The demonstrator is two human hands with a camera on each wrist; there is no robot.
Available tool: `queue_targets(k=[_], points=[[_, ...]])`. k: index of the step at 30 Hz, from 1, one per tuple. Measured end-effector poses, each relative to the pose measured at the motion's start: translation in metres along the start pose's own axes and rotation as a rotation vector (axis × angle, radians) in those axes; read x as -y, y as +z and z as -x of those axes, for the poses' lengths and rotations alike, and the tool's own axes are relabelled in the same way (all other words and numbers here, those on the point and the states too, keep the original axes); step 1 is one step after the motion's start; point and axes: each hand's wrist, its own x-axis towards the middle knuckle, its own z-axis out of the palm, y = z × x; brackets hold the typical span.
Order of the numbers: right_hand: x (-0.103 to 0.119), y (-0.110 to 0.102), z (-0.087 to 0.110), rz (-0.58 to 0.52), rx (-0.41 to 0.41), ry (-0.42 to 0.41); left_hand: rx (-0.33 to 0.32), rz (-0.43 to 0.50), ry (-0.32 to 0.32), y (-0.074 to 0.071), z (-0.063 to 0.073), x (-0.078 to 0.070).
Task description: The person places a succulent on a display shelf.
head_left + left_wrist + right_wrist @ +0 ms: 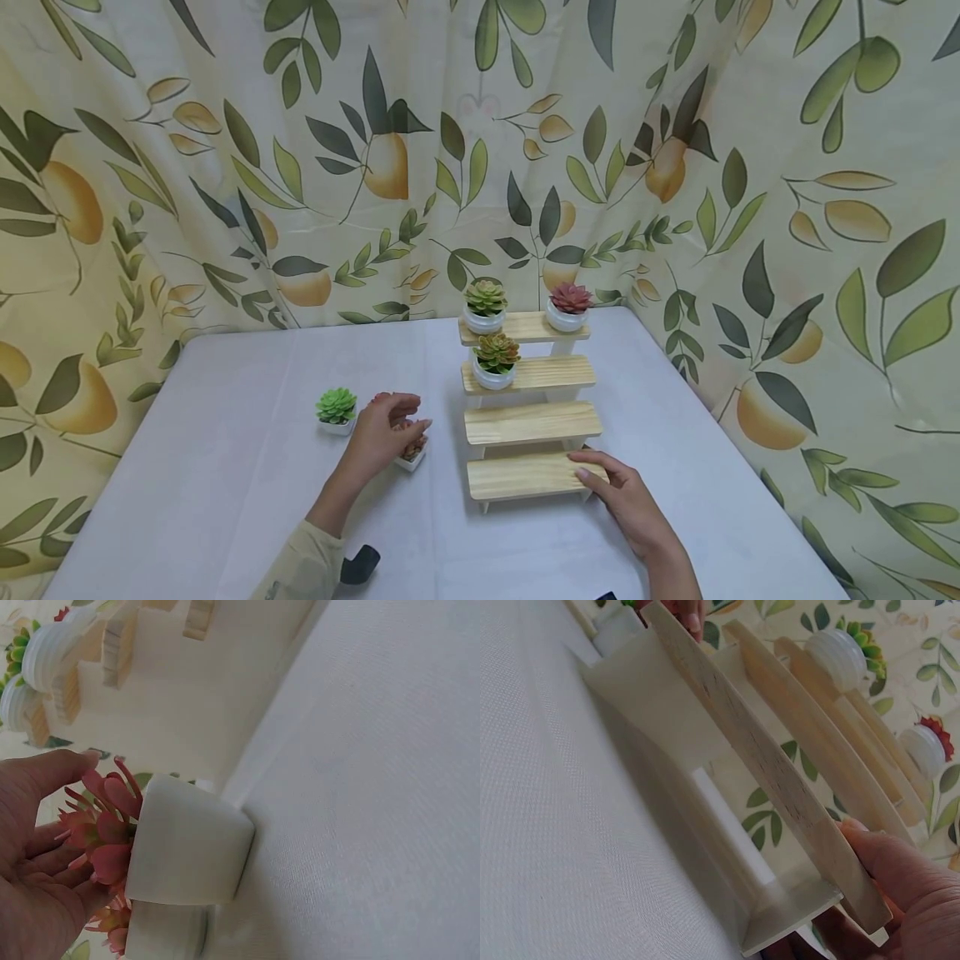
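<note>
My left hand (386,429) hovers over potted succulents left of the stand, its thumb and fingers spread loosely around the reddish leaves of a succulent (112,825) in a white pot (187,844). That pot stands on the table, and a second white pot (165,930) sits right beside it. In the head view the hand partly hides both plants. My right hand (626,500) grips the right end of the lowest board of a tiered wooden stand (525,479), thumb (877,847) on top and fingers underneath.
A bright green succulent (336,406) in a white pot stands left of my left hand. On the stand's top board are a light green succulent (486,297) and a dark red one (570,298); a green-orange one (497,354) sits one board lower. Patterned curtains (480,167) hang behind the white table (247,467).
</note>
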Motion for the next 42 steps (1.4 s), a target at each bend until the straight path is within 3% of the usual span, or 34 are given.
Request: queue_targets(k=[7, 22, 31, 42], points=[[-0.001, 0.0, 0.0, 0.001, 0.003, -0.006, -0.009, -0.015, -0.025, 0.001, 0.007, 0.001], [0.002, 0.0, 0.0, 0.015, -0.001, -0.01, 0.007, -0.047, -0.016, -0.002, 0.015, 0.003], [0.004, 0.0, -0.002, 0.028, -0.014, 0.0, 0.001, -0.083, -0.05, -0.003, 0.023, 0.009], [0.001, 0.0, -0.002, 0.018, -0.008, 0.003, 0.077, -0.126, -0.044, -0.01, 0.032, 0.015]])
